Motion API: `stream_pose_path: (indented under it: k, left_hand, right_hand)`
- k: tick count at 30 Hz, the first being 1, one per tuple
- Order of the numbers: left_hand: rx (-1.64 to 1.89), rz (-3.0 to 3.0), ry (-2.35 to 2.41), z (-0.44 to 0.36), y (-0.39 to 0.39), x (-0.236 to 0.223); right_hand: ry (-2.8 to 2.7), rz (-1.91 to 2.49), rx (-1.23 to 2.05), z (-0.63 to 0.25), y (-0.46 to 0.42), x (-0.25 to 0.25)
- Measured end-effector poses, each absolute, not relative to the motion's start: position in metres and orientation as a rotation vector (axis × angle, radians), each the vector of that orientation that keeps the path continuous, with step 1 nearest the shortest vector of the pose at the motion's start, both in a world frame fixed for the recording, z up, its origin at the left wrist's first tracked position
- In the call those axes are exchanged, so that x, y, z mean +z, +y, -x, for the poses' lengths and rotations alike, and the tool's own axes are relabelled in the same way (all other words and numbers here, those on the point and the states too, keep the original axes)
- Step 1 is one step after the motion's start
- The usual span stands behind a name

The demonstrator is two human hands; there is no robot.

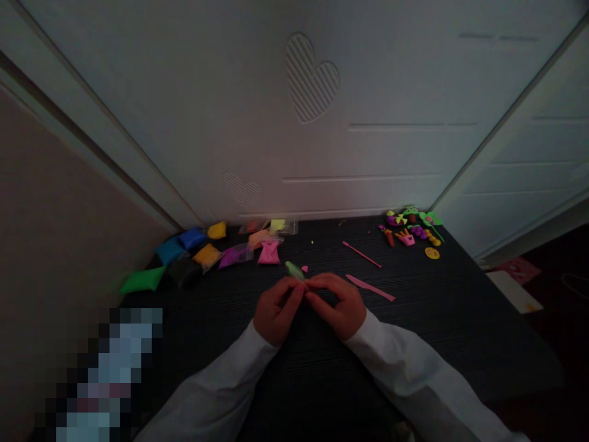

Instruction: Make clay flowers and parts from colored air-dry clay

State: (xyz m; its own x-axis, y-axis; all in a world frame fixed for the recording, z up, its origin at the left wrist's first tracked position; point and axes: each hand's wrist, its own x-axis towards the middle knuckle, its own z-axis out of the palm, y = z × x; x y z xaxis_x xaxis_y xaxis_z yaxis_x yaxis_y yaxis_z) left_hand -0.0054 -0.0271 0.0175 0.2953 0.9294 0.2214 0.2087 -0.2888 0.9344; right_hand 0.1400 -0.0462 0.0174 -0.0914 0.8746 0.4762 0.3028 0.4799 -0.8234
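Above dark table [221, 331] — left hand [278, 310], right hand [338, 304] pinching green piece [294, 270] together.

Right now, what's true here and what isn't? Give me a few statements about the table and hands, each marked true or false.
1. The left hand and right hand come together at the fingertips. True.
2. The pink knife lies left of both hands. False: the knife lies to their right.
3. The smiley disc is blue. False: it is yellow.
4. A pale green piece shows by the fingers. True.
5. The table is white. False: it is dark.
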Motion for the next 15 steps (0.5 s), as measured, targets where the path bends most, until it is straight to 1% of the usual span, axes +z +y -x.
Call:
stream_pose_path:
  k: [15]
  left_hand:
    - [1.005, -1.81, 1.023, 0.0075, -0.0272, 0.016]
  right_hand:
    - [-1.641, 1.016, 0.708, -0.1425, -0.0461, 0.0188]
